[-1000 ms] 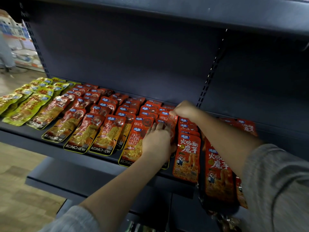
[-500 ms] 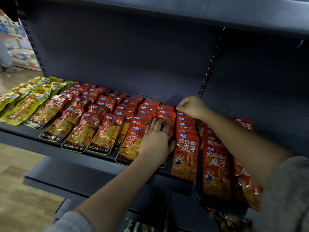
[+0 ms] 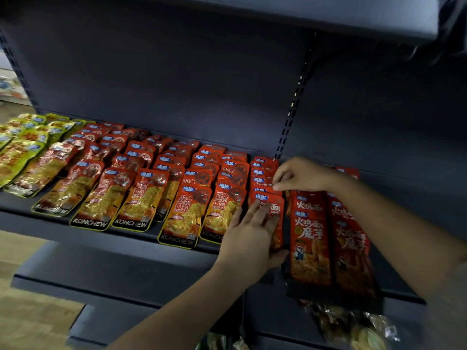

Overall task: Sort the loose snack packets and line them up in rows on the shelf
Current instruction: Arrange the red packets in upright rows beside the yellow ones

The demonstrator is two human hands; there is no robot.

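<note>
Partly under left hand (image 3: 252,231): red packet (image 3: 276,210) (blurred)

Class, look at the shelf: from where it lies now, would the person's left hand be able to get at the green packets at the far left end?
Probably not without moving. The left hand lies flat on a red packet near the right rows, and several rows of orange packets lie between it and the green packets. Nothing blocks the way above them, though.

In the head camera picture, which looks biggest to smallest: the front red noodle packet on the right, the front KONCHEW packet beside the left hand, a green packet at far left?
1. Red noodle packet.
2. KONCHEW packet.
3. Green packet, cut off by the frame edge and farther away, so unsure.
</note>
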